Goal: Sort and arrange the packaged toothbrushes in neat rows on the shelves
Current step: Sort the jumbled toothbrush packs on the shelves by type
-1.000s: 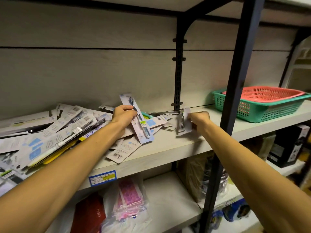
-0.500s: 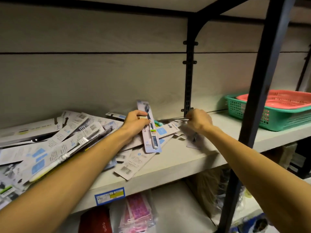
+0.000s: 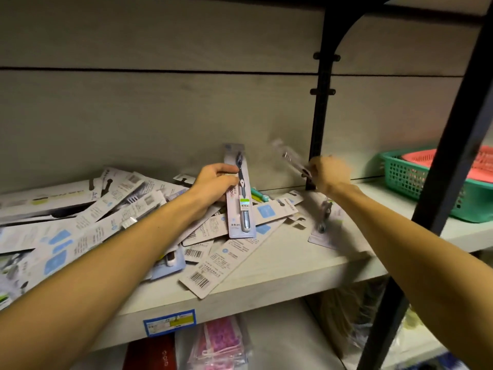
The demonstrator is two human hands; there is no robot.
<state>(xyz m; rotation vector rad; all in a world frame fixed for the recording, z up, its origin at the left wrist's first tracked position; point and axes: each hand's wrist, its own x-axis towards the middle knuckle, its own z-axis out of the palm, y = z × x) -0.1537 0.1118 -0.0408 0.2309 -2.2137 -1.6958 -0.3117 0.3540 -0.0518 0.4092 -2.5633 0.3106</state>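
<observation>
The left hand (image 3: pixel 217 182) grips a long pale-grey card pack holding a dark-handled toothbrush (image 3: pixel 239 193), thumb on its front face, the pack standing nearly upright with its lower end over the heap. The right hand (image 3: pixel 328 175) pinches the lower end of a clear, motion-blurred toothbrush pack (image 3: pixel 289 158), which slants up and to the left in front of the grey back panel, close to the black slotted upright (image 3: pixel 321 113).

A loose heap of packaged toothbrushes (image 3: pixel 112 217) covers the left half of the pale wood-grain shelf (image 3: pixel 280 265), the cards lying crosswise, several back side up with barcodes showing. One long white card with a barcode (image 3: pixel 229 263) juts to the front edge. Another blurred pack (image 3: pixel 324 222) lies apart, under the right forearm.

Further right on the shelf, behind a black front post (image 3: pixel 437 209), sits a green plastic mesh basket (image 3: pixel 408 182) with a red mesh basket (image 3: pixel 480 162) nested inside it. A blue and yellow price label (image 3: pixel 169 322) is stuck on the shelf's front edge, and pink packaged goods (image 3: pixel 221 343) lie on the shelf below.
</observation>
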